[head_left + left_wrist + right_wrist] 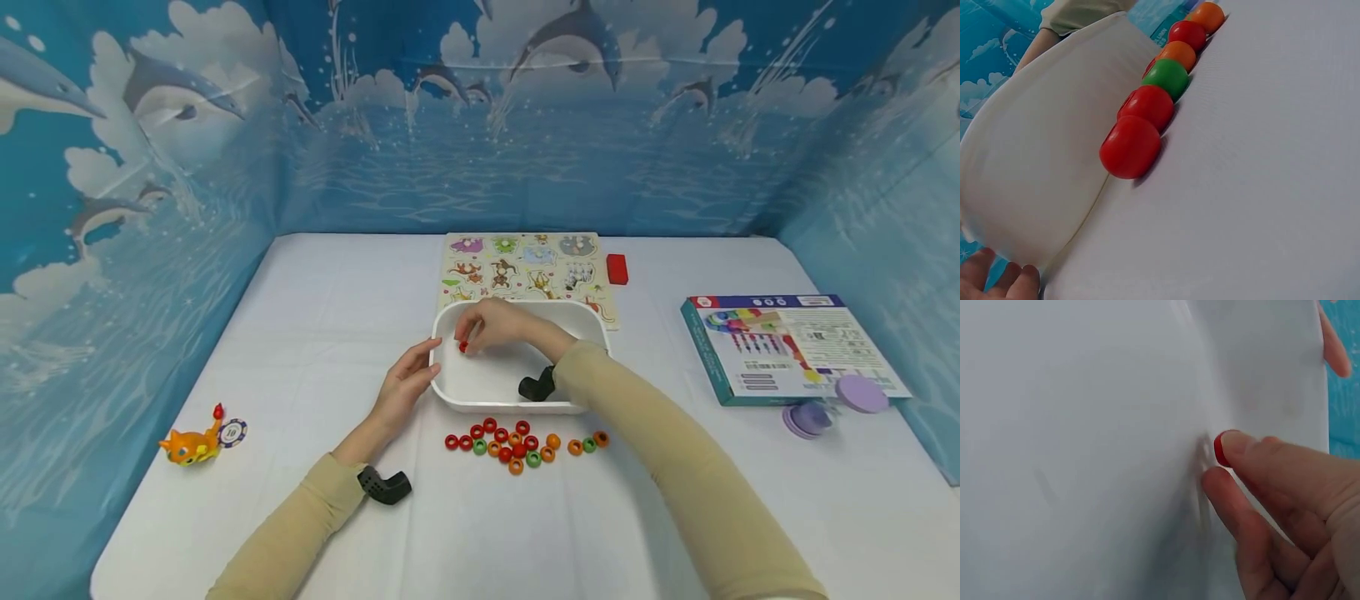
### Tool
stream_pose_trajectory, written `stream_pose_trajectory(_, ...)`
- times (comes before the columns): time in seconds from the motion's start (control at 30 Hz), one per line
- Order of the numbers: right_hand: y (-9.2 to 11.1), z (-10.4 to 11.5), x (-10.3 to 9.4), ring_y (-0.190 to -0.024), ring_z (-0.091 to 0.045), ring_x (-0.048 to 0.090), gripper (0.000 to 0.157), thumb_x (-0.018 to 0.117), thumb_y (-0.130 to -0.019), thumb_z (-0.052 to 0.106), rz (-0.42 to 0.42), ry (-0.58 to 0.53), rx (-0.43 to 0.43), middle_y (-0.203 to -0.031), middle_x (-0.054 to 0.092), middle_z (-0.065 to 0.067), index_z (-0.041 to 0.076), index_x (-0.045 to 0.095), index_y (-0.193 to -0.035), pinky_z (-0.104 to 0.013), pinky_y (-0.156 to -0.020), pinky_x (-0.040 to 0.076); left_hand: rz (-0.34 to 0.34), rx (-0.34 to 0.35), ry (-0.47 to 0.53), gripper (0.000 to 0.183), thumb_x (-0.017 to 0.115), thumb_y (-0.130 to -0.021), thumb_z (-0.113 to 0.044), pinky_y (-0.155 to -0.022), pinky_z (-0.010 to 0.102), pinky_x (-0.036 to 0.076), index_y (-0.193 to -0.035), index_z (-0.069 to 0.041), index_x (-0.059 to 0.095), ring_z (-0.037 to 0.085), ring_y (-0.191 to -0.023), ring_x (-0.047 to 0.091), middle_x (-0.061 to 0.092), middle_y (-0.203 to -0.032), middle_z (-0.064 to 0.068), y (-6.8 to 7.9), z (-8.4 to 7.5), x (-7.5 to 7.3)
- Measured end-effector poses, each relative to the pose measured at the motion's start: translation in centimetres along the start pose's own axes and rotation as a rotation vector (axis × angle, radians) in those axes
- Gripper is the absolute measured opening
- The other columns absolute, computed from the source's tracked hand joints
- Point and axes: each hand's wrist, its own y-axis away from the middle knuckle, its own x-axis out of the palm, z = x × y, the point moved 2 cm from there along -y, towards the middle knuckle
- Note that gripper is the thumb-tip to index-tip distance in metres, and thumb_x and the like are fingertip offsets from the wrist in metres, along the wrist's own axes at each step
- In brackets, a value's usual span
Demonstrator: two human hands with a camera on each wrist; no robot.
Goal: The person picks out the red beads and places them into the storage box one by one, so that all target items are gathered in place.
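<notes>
Inside a white tray (480, 407), my right hand (491, 323) pinches a small red bead (1219, 449) between thumb and fingertip, low by the tray's left end. At that same end my left hand (401, 390) touches the outside of the tray with fairly straight fingers; its fingertips show beside the tray wall (1035, 162) in the left wrist view. Along the tray's near side lie several loose ring beads: red beads (451, 442), green beads (533, 459) and orange beads (575, 447). From the left wrist some of them appear in a row against the tray.
Behind the tray lies an animal puzzle board (502, 271), with a red block (617, 269) beside it. To the right are a flat box (787, 350) and a purple-lidded container (812, 418). An orange toy (191, 447) and a chip marked 10 (232, 432) lie far left.
</notes>
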Motion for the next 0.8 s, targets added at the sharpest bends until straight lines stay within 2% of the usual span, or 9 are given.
stream_pose_trajectory(0.2, 0.0, 0.2, 0.2, -0.082, -0.01, 0.057, 0.021, 0.072, -0.074, 0.013, -0.026, 0.112, 0.029, -0.088, 0.063, 0.006, 0.013, 0.067, -0.094, -0.022, -0.072, 0.047, -0.003, 0.018, -0.006, 0.047, 0.054, -0.089, -0.016, -0.102, 0.033, 0.027, -0.132, -0.004, 0.039, 0.015, -0.131, 0.022, 0.027, -0.143, 0.007, 0.0, 0.1, 0.0)
stream_pose_trajectory(0.3, 0.5, 0.6, -0.4, -0.084, -0.011, 0.057, 0.025, 0.071, -0.075, 0.014, -0.03, 0.117, 0.048, -0.094, 0.063, 0.005, 0.013, 0.066, -0.1, -0.023, -0.072, 0.047, -0.004, 0.018, -0.004, 0.045, 0.053, -0.089, -0.015, -0.102, 0.033, 0.026, -0.132, -0.004, 0.04, 0.014, -0.131, 0.021, 0.028, -0.143, 0.006, 0.0, 0.1, 0.0)
stream_pose_trajectory(0.4, 1.9, 1.4, -1.8, -0.086, -0.012, 0.058, 0.032, 0.07, -0.077, 0.016, -0.049, 0.087, 0.036, -0.103, 0.061, 0.001, 0.012, 0.063, -0.107, -0.025, -0.073, 0.048, -0.005, 0.005, 0.0, 0.044, 0.051, -0.09, -0.011, -0.102, 0.032, 0.026, -0.132, -0.004, 0.04, 0.013, -0.131, 0.02, 0.028, -0.143, 0.004, 0.0, 0.0, 0.1)
stream_pose_trajectory(0.5, 4.5, 2.8, -3.6, -0.088, -0.012, 0.058, 0.034, 0.069, -0.078, 0.02, -0.105, 0.033, -0.014, -0.108, 0.06, -0.004, 0.011, 0.061, -0.111, -0.029, -0.075, 0.049, -0.001, 0.002, -0.008, 0.042, 0.047, -0.091, -0.005, -0.102, 0.032, 0.026, -0.132, -0.002, 0.038, 0.014, -0.131, 0.019, 0.025, -0.144, 0.006, 0.1, -0.3, 0.3)
stream_pose_trajectory(0.6, 8.1, 4.2, -4.3, -0.087, -0.01, 0.059, 0.032, 0.067, -0.08, 0.023, -0.17, -0.034, -0.078, -0.107, 0.06, -0.005, 0.013, 0.061, -0.11, -0.03, -0.074, 0.049, -0.004, -0.001, -0.029, 0.041, 0.046, -0.092, -0.002, -0.102, 0.031, 0.026, -0.132, -0.002, 0.038, 0.015, -0.131, 0.018, 0.024, -0.144, 0.006, 0.2, -0.6, 0.4)
stream_pose_trajectory(0.7, 11.7, 5.0, -3.5, -0.082, -0.009, 0.06, 0.028, 0.067, -0.081, 0.024, -0.216, -0.095, -0.146, -0.103, 0.062, -0.004, 0.014, 0.062, -0.107, -0.03, -0.07, 0.05, -0.015, -0.004, -0.033, 0.041, 0.049, -0.091, -0.008, -0.102, 0.031, 0.026, -0.131, -0.006, 0.042, 0.013, -0.131, 0.02, 0.026, -0.143, 0.003, 0.2, -0.5, 0.3)
stream_pose_trajectory(0.8, 14.7, 5.3, -1.5, -0.074, -0.011, 0.06, 0.027, 0.067, -0.081, 0.02, -0.235, -0.139, -0.174, -0.094, 0.064, -0.002, 0.011, 0.063, -0.105, -0.029, -0.065, 0.05, -0.026, 0.002, -0.028, 0.042, 0.055, -0.089, -0.018, -0.102, 0.031, 0.026, -0.129, -0.009, 0.045, 0.011, -0.13, 0.02, 0.029, -0.142, 0.0, 0.1, -0.1, 0.1)
